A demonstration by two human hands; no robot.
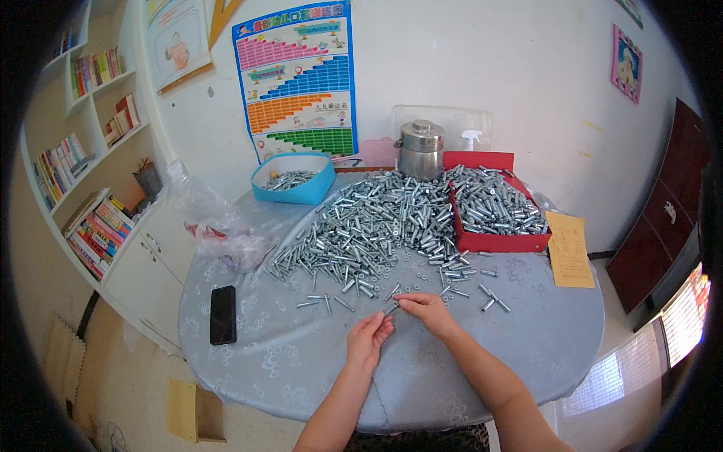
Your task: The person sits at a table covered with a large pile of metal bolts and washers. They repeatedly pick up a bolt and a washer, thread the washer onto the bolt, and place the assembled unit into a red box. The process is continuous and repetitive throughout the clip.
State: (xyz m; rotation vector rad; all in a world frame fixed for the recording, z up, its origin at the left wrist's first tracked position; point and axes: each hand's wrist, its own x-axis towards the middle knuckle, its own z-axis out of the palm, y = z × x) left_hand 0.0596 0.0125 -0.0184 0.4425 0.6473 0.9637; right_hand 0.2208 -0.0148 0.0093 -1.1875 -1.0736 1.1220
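Observation:
Near the middle of the table's front half, my left hand (367, 340) pinches a small silvery metal bolt (391, 309). My right hand (427, 313) has its fingers closed at the bolt's upper end, and whether they hold a separate small part there is too small to tell. Just beyond my hands spreads a large heap of similar metal bolts and sleeves (354, 233). Small nuts or washers (407, 288) lie scattered at its near edge. A few loose pieces (493, 301) rest to the right of my right hand.
A red box (501, 242) full of metal pieces stands right of the heap, beside a yellow paper (570, 252). At the back are a blue fabric bin (301, 193) and a steel canister (421, 151). Plastic bags (218, 218) and a black phone (223, 315) lie at left.

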